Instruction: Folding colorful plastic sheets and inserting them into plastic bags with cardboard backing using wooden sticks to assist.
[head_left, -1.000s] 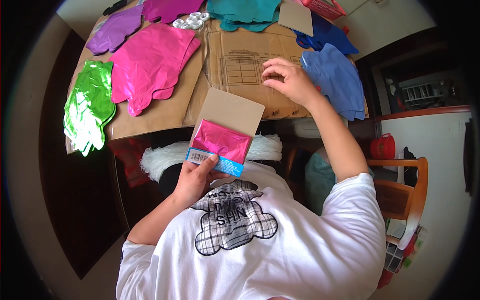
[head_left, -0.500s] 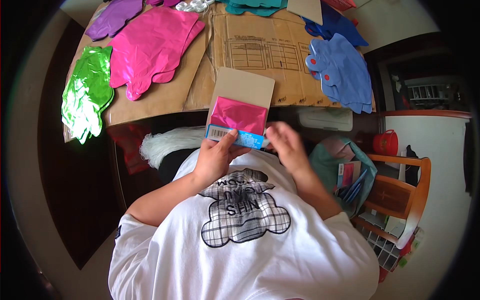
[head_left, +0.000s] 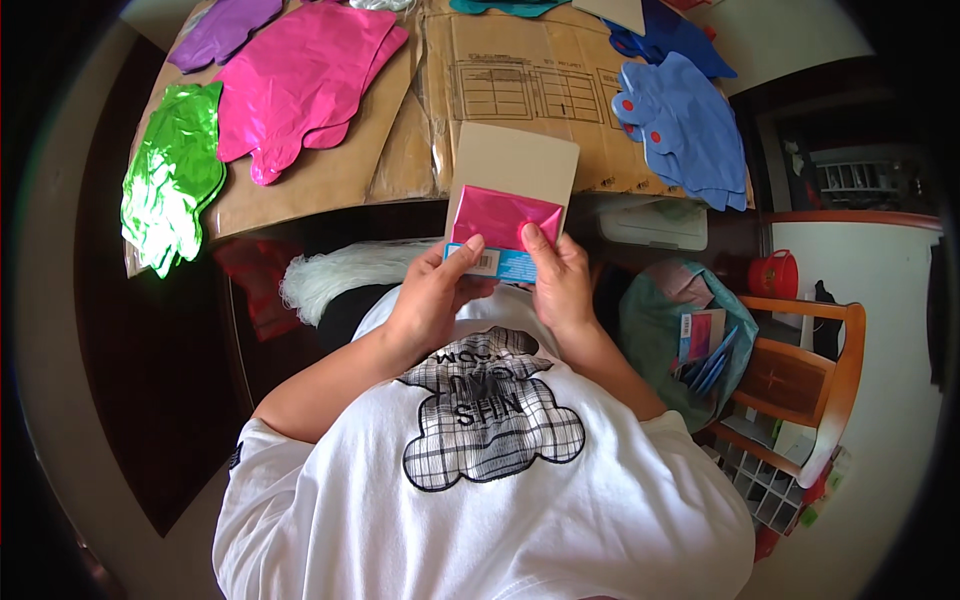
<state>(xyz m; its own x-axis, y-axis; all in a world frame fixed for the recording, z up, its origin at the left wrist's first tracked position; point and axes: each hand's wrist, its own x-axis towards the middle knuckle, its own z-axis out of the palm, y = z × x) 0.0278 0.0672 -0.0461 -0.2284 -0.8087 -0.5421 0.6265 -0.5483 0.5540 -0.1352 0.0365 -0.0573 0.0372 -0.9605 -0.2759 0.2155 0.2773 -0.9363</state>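
Between my two hands, above my lap, is a beige card [head_left: 515, 157] with a folded pink foil balloon [head_left: 495, 212] lying on it. A blue printed strip [head_left: 515, 266] with a barcode crosses the lower end. My left hand [head_left: 440, 283] grips the lower left corner, thumb on the strip and fingers underneath. On the right edge, my right hand [head_left: 560, 280] pinches the card, its thumb pressing on the pink foil. The fingers of both hands are partly hidden behind the card.
A cardboard-covered table [head_left: 520, 90] bears flat foil balloons: green [head_left: 172, 170], pink [head_left: 300, 80], purple [head_left: 222, 32] and light blue [head_left: 685, 130]. A bundle of white strings [head_left: 340, 280] hangs below its edge. At right, a greenish bag [head_left: 655, 325] holding packages is beside a wooden chair [head_left: 800, 390].
My right hand has come in from the right and taken hold of the card's right edge. The card has shifted right and slightly up.
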